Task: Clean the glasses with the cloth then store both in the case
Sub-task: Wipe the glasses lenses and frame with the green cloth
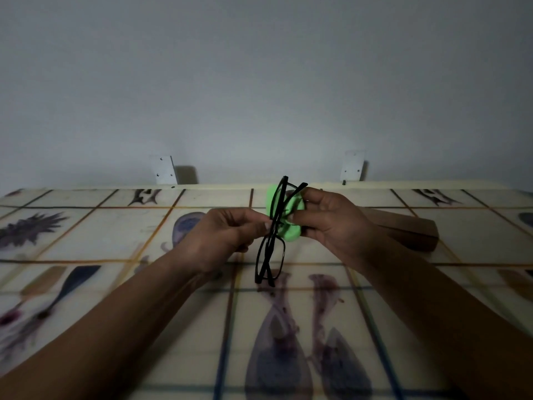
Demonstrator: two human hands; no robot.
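Both hands up over the counter (86, 235), mid-frame, w/ the glasses (271, 243) held between them, clear of the surface. Glasses are black-framed, turned on end so one lens sits high and the other hangs low; temples folded and crossing, tips sticking up past the top. Left hand (225, 232) is closed in a pinch, thumb and fingertips meeting on the frame around its middle, by the bridge. Right hand (331, 223) is curled around a bright green cloth (291, 210), fingers bent in, thumb pressing the cloth vs. the upper lens; the cloth bunches out on both sides of that lens, so it's wrapped over it, front and back. Lower lens bare, nothing touching it. Brown case (409, 229) lies flat on the counter just behind the right wrist, partly hidden by it; can't tell if it's open or shut from here. Counter is covered w/ a printed sheet, grid lines plus fruit and fish-like shapes. Plain grey wall (259, 82) behind, two pale brackets (163, 170) where the wall meets the counter's back edge. Light dim, edges a bit soft.
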